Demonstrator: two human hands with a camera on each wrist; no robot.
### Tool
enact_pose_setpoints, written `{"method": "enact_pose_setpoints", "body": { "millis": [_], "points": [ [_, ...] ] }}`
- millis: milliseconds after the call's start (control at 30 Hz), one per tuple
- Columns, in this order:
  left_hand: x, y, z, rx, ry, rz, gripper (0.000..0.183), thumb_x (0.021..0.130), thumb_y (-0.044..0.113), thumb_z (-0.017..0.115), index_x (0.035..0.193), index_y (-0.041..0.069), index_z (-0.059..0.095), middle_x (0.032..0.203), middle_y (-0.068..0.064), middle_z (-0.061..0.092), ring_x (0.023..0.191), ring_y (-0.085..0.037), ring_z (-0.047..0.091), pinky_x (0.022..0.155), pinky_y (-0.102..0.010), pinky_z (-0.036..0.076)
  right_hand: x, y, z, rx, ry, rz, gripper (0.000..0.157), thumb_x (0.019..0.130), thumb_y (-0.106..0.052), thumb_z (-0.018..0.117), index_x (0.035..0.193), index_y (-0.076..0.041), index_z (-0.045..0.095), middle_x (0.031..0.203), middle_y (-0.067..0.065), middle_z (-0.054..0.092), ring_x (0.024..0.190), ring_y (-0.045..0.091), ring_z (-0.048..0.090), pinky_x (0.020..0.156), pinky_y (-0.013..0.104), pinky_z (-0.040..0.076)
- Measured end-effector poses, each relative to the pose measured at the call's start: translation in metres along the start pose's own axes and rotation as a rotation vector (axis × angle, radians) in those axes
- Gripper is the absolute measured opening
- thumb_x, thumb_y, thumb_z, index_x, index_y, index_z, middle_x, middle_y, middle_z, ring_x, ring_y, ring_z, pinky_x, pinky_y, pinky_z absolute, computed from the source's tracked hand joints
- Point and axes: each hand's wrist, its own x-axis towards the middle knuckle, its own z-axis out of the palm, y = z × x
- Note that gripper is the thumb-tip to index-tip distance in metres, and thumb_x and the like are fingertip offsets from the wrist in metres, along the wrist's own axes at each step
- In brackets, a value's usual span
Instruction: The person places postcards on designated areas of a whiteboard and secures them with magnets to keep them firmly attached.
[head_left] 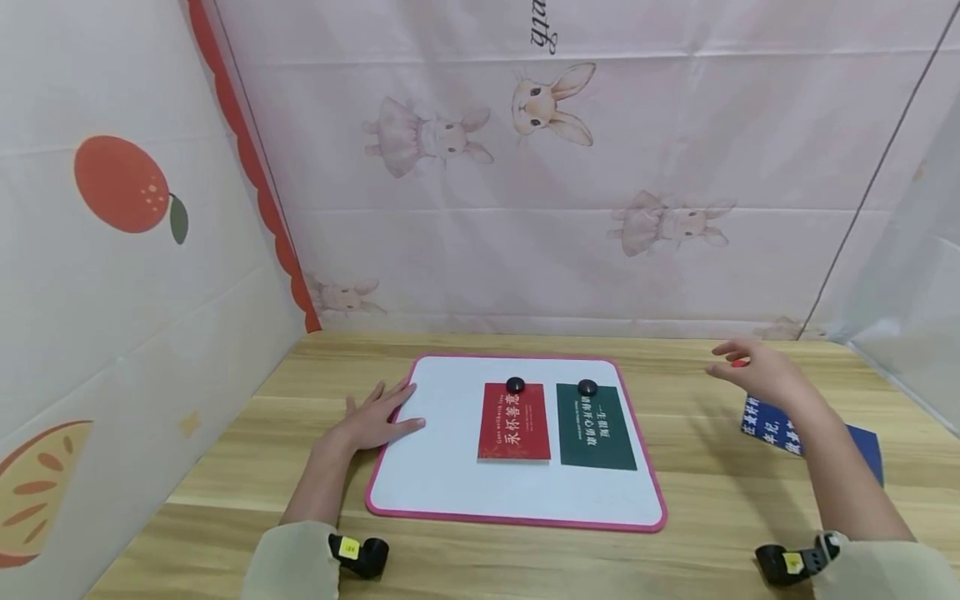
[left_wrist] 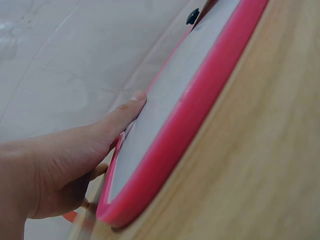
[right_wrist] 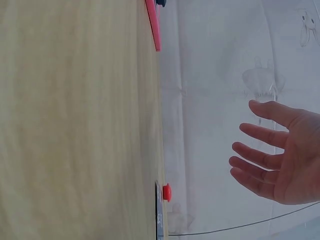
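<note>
My left hand (head_left: 371,421) lies spread over the left edge of a pink-framed whiteboard (head_left: 450,483), with its thumb on the white surface. The left wrist view shows that thumb (left_wrist: 131,106) reaching across the rim. On the board, a red card (head_left: 513,446) and a dark green card (head_left: 596,446) each have a round black magnet (head_left: 515,385) at the top. My right hand (head_left: 768,375) is raised over a blue card (head_left: 771,427) at the right, fingers apart and holding nothing. A red magnet (right_wrist: 167,192) sits on that card, below the hand in the right wrist view.
The board lies on a wood-grain table (head_left: 712,492). A pale curtain with rabbit prints (head_left: 540,275) stands behind the table, and a fruit-printed sheet (head_left: 150,333) borders it on the left. My right forearm covers part of the blue card.
</note>
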Motion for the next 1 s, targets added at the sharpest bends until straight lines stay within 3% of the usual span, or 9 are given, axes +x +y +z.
{"method": "enact_pose_setpoints", "body": {
  "millis": [233,733,1000],
  "points": [
    [0.003,0.0,0.001,-0.012,-0.003,0.009,0.08,0.084,0.059,0.051,0.146,0.015,0.028,0.151,-0.01,0.018,0.135,-0.039,0.003,0.095,-0.066,-0.011,-0.004,0.016,-0.008,-0.024,0.001,0.009,0.056,0.092,-0.035,0.055,0.122,0.011,0.046,0.115,0.038,0.047,0.1,0.054,0.046,0.076,0.058,0.042],
    [0.003,-0.004,0.001,-0.013,-0.007,0.023,0.081,0.084,0.061,0.05,0.146,0.015,0.026,0.151,-0.011,0.017,0.135,-0.04,0.003,0.095,-0.067,-0.011,-0.022,0.063,-0.026,-0.044,-0.082,0.099,0.059,0.09,-0.035,0.058,0.12,0.014,0.044,0.113,0.041,0.044,0.098,0.056,0.044,0.072,0.059,0.042],
    [0.003,-0.003,0.0,-0.015,-0.003,0.014,0.081,0.083,0.061,0.051,0.146,0.015,0.027,0.151,-0.01,0.018,0.135,-0.039,0.003,0.095,-0.067,-0.01,-0.031,0.091,-0.024,-0.078,-0.114,0.071,0.053,0.086,-0.026,0.064,0.116,0.015,0.049,0.107,0.039,0.051,0.097,0.055,0.046,0.074,0.059,0.041]
  ]
}}
